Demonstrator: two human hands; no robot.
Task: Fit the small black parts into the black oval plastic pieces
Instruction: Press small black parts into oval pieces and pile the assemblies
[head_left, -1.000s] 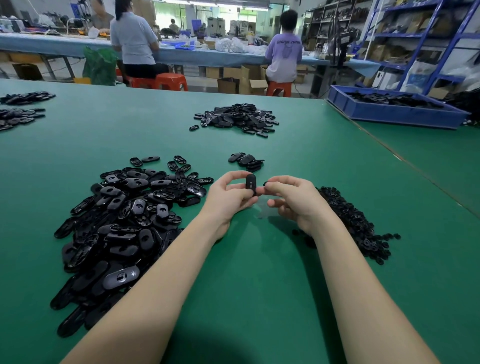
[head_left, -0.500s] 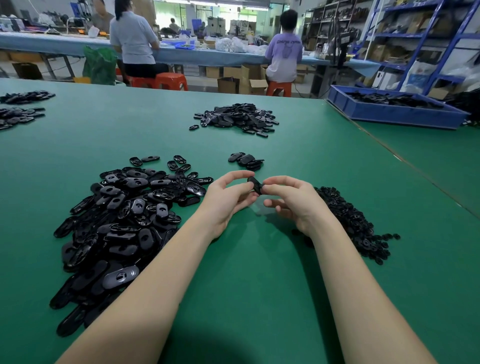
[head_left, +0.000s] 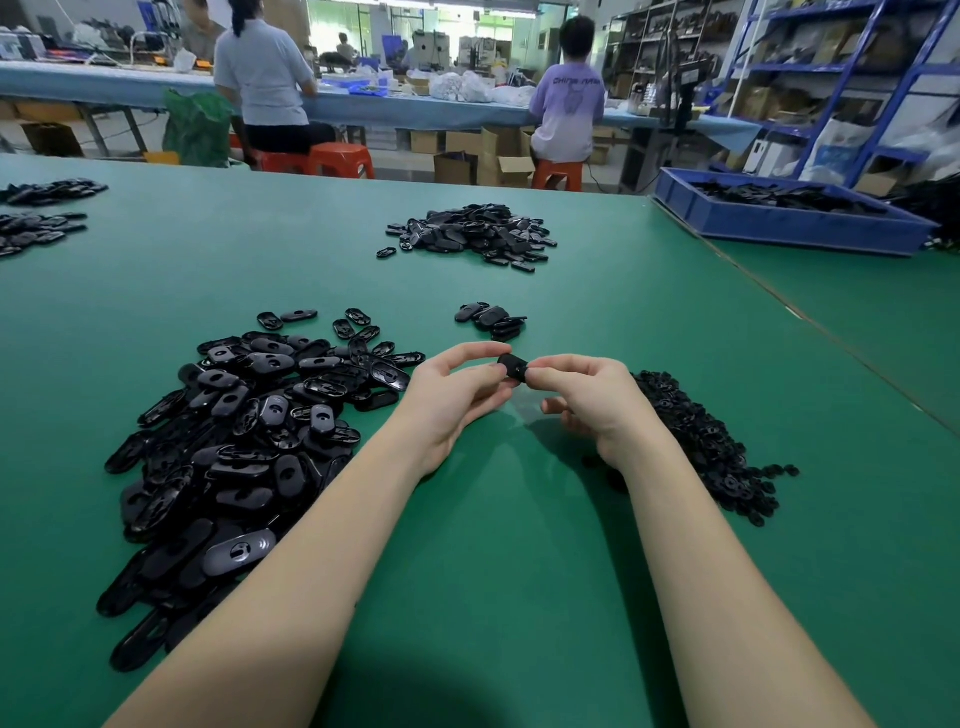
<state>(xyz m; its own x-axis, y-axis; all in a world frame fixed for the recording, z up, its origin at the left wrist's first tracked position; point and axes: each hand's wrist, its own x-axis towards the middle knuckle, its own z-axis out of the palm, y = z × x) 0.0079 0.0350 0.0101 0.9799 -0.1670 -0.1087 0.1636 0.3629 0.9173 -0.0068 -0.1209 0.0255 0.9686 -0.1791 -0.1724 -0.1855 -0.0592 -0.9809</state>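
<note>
One black oval piece (head_left: 511, 365) is held just above the green table (head_left: 519, 545), pinched from both sides. My left hand (head_left: 453, 395) grips its left end between thumb and fingers. My right hand (head_left: 587, 397) pinches its right end, where a small part would sit; I cannot make one out. A big heap of black oval pieces (head_left: 228, 441) lies to the left of my left arm. A pile of small black parts (head_left: 701, 441) lies right of my right hand.
A few oval pieces (head_left: 491, 318) lie just beyond my hands, and a larger pile (head_left: 472, 235) sits farther back. More piles (head_left: 36, 218) lie at the far left. A blue bin (head_left: 789, 218) stands at the back right. People sit at a far bench.
The oval piece stood upright facing me between my fingertips; it has since tilted over and now lies sideways, with my right fingers closed onto its end. Both hands stayed in place.
</note>
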